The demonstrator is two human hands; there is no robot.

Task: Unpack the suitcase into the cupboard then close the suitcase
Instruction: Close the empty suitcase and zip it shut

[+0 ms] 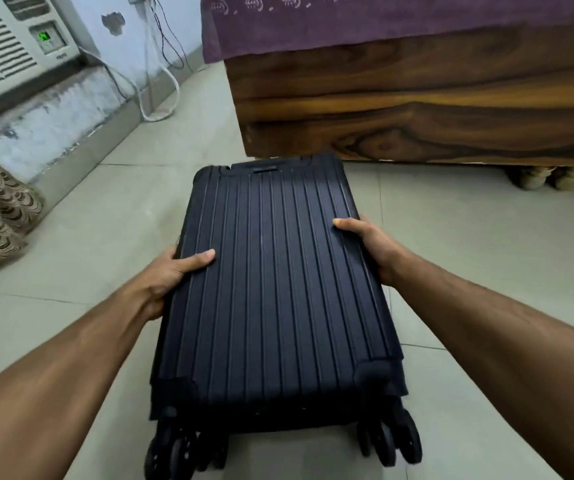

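- Hands clamp the suitcase flanks: left hand and right hand each lay a thumb on top, fingers wrapped round the edge.
- Rigid ribbed shell probably gives grip; likely bulky, so two-sided holding suits it.
- Dark navy, shut, lying flat on the tiled floor, wheels nearest the camera, beside a wooden bed.

Soft, even indoor light, no harsh shadows; wide-angle bending at the edges, slight blur lower frame.
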